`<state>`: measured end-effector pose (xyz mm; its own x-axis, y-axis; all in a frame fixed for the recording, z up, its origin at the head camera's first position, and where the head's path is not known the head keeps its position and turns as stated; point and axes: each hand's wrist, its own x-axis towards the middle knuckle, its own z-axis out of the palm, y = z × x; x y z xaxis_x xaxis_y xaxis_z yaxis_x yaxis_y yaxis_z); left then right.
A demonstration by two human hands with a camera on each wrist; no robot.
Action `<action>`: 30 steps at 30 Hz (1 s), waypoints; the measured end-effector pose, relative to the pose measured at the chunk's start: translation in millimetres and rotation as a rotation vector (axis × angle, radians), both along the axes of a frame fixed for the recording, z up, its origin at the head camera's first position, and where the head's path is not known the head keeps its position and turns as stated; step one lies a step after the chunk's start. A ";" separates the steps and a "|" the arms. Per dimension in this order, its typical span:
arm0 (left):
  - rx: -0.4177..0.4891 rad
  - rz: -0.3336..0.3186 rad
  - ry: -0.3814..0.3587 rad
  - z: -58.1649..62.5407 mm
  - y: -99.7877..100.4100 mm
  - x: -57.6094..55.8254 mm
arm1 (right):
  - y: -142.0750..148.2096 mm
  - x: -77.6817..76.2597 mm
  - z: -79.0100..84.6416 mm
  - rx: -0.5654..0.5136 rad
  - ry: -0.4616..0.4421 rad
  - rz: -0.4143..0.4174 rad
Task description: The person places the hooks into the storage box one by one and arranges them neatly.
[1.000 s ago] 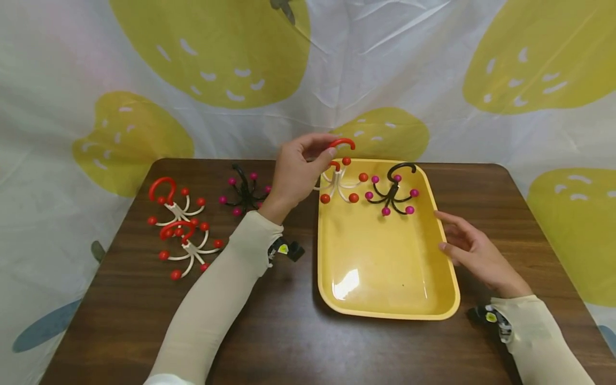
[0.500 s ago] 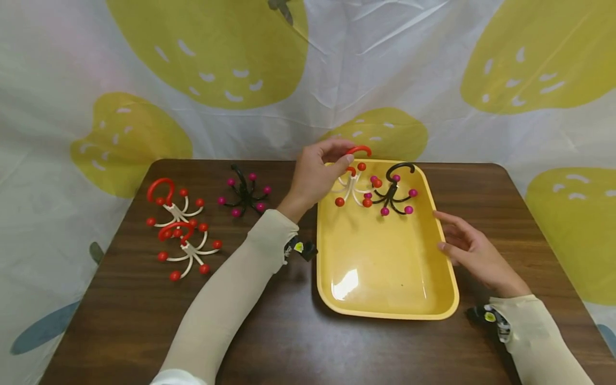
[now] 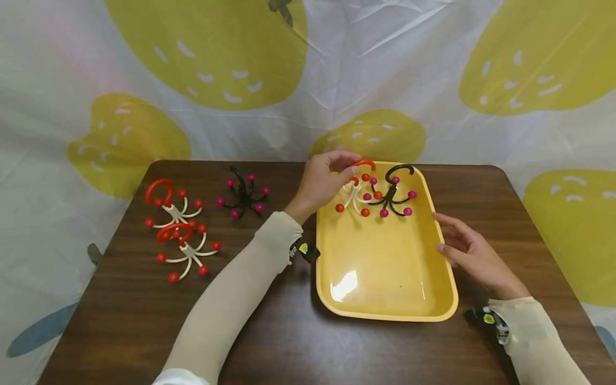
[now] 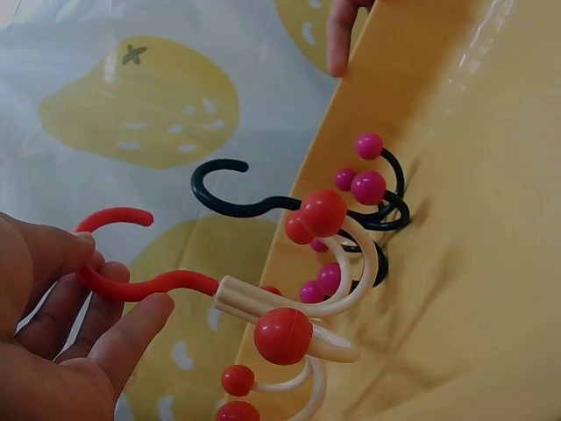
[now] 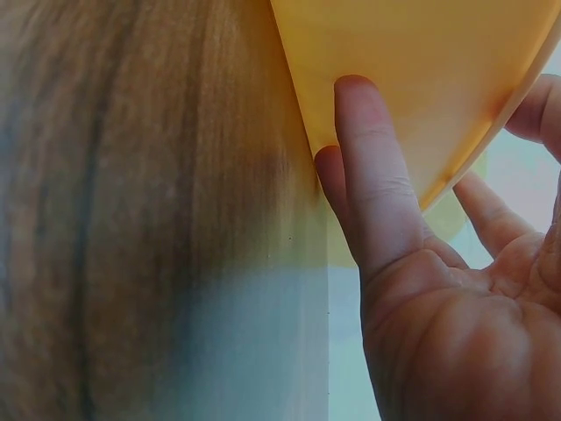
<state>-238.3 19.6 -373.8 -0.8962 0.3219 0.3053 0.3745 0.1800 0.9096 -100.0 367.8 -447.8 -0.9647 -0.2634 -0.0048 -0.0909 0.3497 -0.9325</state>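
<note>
My left hand (image 3: 324, 179) pinches the red hook of a white octopus-shaped hanger (image 4: 254, 298) with red ball tips. It hangs upright inside the far left part of the yellow tray (image 3: 385, 315), its arms close over the tray's floor. Right beside it in the tray stands a black octopus-shaped hanger (image 3: 392, 193) with magenta balls; their arms overlap in the head view. My right hand (image 3: 476, 256) holds the tray's right side, thumb at the rim and fingers (image 5: 377, 167) against the outer wall.
Two more white-and-red octopus-shaped hangers, a rear one (image 3: 174, 211) and a nearer one (image 3: 190, 250), lie close together on the left of the wooden table (image 3: 269, 342). Another black-and-magenta hanger (image 3: 244, 197) stands between them and the tray. A lemon-print cloth (image 3: 231, 64) hangs behind the table.
My left hand has carried the white-and-red hanger rightward, then lowered it into the tray beside the black one. The right hand and the tray have stayed in place.
</note>
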 end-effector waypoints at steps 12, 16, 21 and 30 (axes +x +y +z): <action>-0.051 -0.006 -0.052 -12.3 3.3 -6.4 | 1.5 2.7 2.0 0.040 -0.001 -0.013; -0.035 -0.002 -0.082 -14.0 2.4 -8.3 | 1.3 2.4 2.6 0.039 0.002 -0.013; -0.026 0.011 -0.123 -16.7 1.9 -11.0 | 1.0 1.0 2.8 0.032 -0.001 -0.009; -0.007 0.023 -0.170 -18.2 0.0 -13.9 | 1.5 -1.7 0.0 0.027 0.001 -0.004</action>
